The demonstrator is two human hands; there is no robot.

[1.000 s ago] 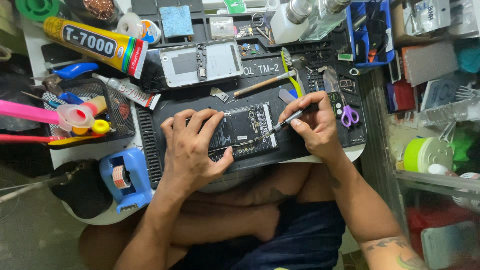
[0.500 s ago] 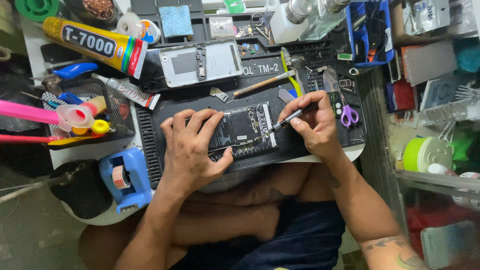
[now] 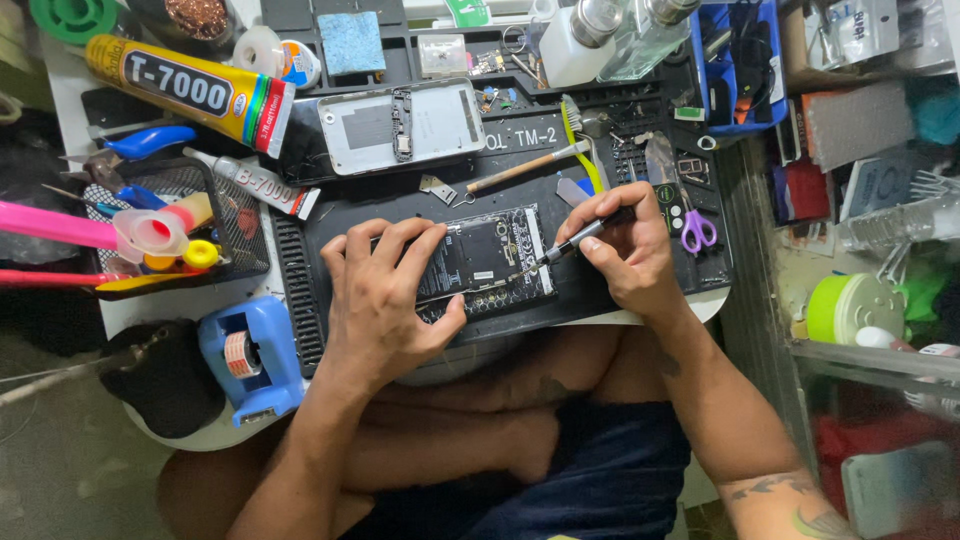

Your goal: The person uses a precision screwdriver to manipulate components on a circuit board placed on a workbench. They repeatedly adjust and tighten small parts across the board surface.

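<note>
Barely anything has shifted across the last second: the right hand (image 3: 625, 255) keeps its pinch closed on the thin dark screwdriver (image 3: 575, 238), and the tip sits at the same spot near the right edge of the opened phone (image 3: 485, 262). The left hand (image 3: 385, 295) stays spread flat over the phone's left half, fingers extended and thumb tucked under its lower edge, pressing it down rather than gripping it. That stillness reads as steady work at 1 point, probably a screw or clip, though the tip is too small to tell which.

The phone lies face down with its insides showing, at the centre of the black work mat (image 3: 300, 290).

At 12 o'clock from the phone lies a detached silver back cover (image 3: 440, 125). At 1 o'clock a wooden-handled brush (image 3: 520, 170) rests on the mat, and at 3 o'clock, just beyond the right hand, are purple-handled scissors (image 3: 697, 228). At 10 o'clock sits a large yellow glue tube (image 3: 190, 88), with a smaller grey one (image 3: 250, 185) below it. At 8 o'clock stands a blue tape dispenser (image 3: 250, 358). None of these crowd the tool's tip; the brush is the nearest loose item.
</note>
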